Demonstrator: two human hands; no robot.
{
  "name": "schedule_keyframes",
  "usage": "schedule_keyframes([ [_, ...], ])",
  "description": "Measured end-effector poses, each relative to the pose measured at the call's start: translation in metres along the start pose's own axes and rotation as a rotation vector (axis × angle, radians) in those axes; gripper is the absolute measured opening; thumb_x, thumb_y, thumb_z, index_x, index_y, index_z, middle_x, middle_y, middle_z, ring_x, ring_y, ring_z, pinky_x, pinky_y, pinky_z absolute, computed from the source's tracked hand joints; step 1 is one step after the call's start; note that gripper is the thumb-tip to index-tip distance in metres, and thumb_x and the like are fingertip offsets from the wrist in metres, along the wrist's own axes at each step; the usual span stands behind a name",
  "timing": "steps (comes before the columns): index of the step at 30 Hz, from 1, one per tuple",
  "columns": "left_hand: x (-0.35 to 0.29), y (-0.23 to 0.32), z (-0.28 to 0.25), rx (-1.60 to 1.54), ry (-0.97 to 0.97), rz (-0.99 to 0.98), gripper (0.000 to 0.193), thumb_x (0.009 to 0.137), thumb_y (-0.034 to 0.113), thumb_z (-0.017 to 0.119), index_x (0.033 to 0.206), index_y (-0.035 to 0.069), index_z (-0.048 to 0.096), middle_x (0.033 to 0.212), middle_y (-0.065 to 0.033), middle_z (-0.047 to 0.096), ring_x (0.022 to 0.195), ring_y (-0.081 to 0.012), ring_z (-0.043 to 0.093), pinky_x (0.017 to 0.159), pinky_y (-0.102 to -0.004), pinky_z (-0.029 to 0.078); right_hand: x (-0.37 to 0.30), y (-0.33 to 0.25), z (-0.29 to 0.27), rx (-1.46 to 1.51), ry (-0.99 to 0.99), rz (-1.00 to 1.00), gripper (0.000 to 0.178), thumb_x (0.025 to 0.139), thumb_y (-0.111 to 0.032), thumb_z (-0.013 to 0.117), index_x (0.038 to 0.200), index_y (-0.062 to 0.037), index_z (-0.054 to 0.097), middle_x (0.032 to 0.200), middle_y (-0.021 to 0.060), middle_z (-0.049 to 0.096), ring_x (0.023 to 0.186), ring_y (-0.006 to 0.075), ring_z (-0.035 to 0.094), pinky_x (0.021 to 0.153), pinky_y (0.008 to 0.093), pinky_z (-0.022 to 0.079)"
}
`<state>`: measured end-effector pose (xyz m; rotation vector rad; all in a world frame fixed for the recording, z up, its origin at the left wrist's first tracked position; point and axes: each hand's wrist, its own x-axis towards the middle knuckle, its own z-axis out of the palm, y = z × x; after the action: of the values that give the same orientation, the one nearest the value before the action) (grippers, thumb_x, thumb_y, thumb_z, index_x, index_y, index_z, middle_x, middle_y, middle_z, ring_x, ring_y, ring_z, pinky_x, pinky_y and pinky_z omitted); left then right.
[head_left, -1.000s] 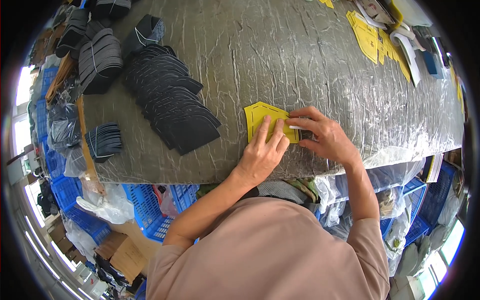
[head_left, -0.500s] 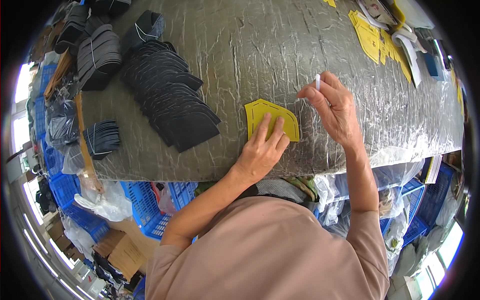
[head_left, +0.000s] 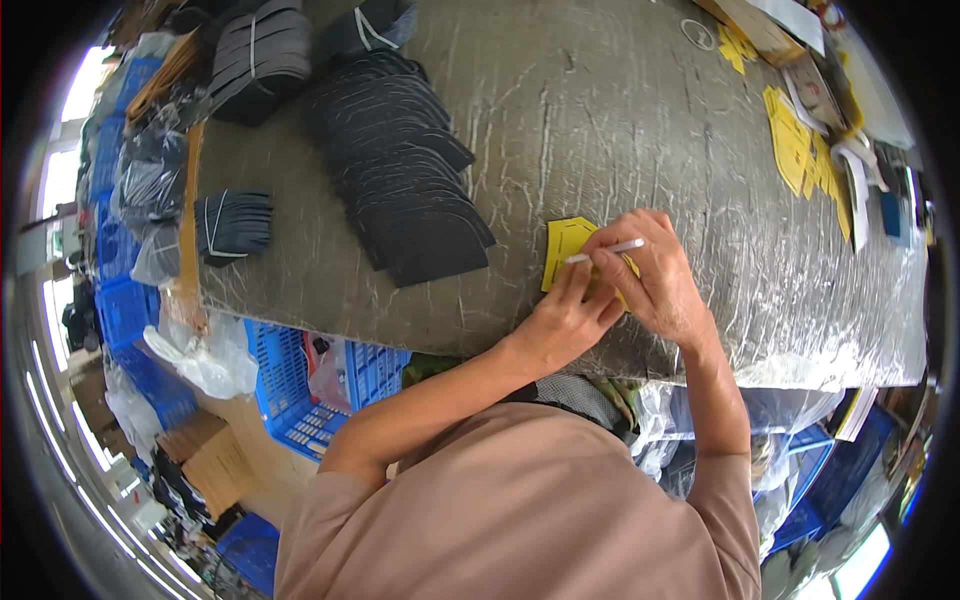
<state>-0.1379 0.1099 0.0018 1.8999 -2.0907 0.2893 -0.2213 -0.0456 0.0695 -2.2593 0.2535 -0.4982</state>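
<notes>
A yellow pattern template (head_left: 562, 238) with slots lies flat on the table, near its front edge. My left hand (head_left: 562, 325) rests on the template with its fingers stretched out, the tips partly hidden behind the right hand. My right hand (head_left: 660, 280) is closed around a slim white pen (head_left: 628, 245), held slanted over the template. The pen's left end is close to the left fingertips; I cannot tell whether it touches the template. Left of the template, a long overlapping row of black cut pieces (head_left: 440, 255) is spread across the table.
Tied bundles of dark pieces (head_left: 262, 50) stand at the back left, and a smaller tied bundle (head_left: 233, 222) lies at the left edge. More yellow templates (head_left: 795, 150) lie at the right. Blue crates (head_left: 285, 390) stand below the table (head_left: 560, 130).
My right hand has come down and left with the pen, over the template and beside my left hand. The left hand still rests on the template. The whole view has shifted.
</notes>
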Motion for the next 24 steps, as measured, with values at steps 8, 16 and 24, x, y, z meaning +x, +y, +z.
schedule_keyframes([
  [8,-0.013,0.006,0.009,0.024,-0.047,0.002,0.034,0.088,0.025,0.065,0.118,0.009,0.069,0.121,-0.013,0.065,0.108,-0.0345,0.061,0.095,-0.0467,0.053,0.013,-0.002,0.014,-0.09,-0.16,-0.085,0.008,0.087,-0.015,0.072,0.088,-0.0072,0.069,0.083,0.005,0.064,0.082,0.0247,0.059,0.088,0.0401,0.042],
  [16,-0.004,0.001,0.001,0.0,-0.004,0.009,0.037,0.084,0.024,0.068,0.117,0.008,0.073,0.11,-0.0144,0.068,0.105,-0.0337,0.064,0.094,-0.0474,0.053,0.024,0.004,0.011,-0.11,-0.179,-0.138,0.008,0.084,-0.014,0.073,0.084,-0.0077,0.069,0.082,0.0035,0.065,0.082,0.0241,0.06,0.088,0.0406,0.042],
  [24,-0.01,0.008,0.007,0.065,-0.071,-0.015,0.038,0.086,0.026,0.067,0.121,0.01,0.071,0.117,-0.0121,0.067,0.111,-0.0313,0.061,0.102,-0.0472,0.05,0.024,0.0,0.013,-0.077,-0.203,-0.169,0.008,0.084,-0.014,0.074,0.084,-0.0074,0.07,0.082,0.0032,0.064,0.082,0.0234,0.059,0.088,0.0402,0.042],
])
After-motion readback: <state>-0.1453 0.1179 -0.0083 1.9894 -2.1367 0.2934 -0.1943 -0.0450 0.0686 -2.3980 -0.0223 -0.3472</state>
